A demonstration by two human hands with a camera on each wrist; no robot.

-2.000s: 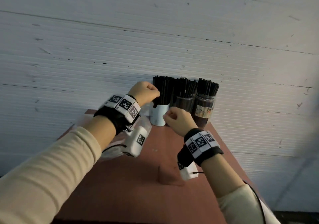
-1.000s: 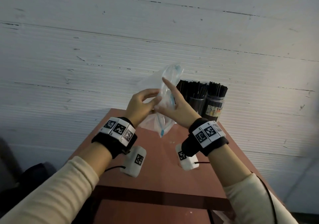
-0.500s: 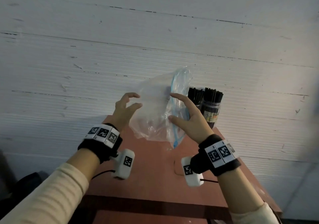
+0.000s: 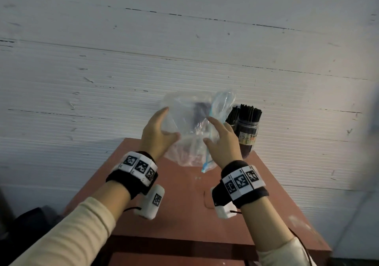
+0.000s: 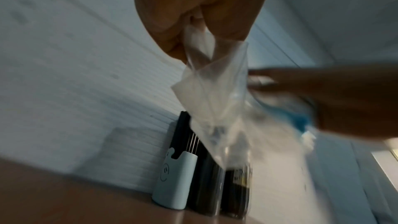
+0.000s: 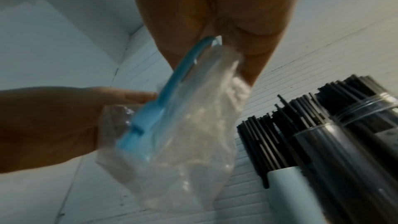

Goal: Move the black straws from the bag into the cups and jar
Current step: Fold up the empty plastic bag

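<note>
fronting the jar (image 4: 248, 130): crumpled bag (image 4: 192, 130)

wall (image 4: 184, 50): white, ribbed, scuffed | table (image 4: 184, 214): reddish-brown | light: dim

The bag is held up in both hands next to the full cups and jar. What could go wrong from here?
1. The bag hangs just in front of the straws in the jar; a swing might catch their tips and tip a container.
2. The right hand moves close to the jar and could knock it.
3. The left hand holds only thin plastic, which may slip.
</note>
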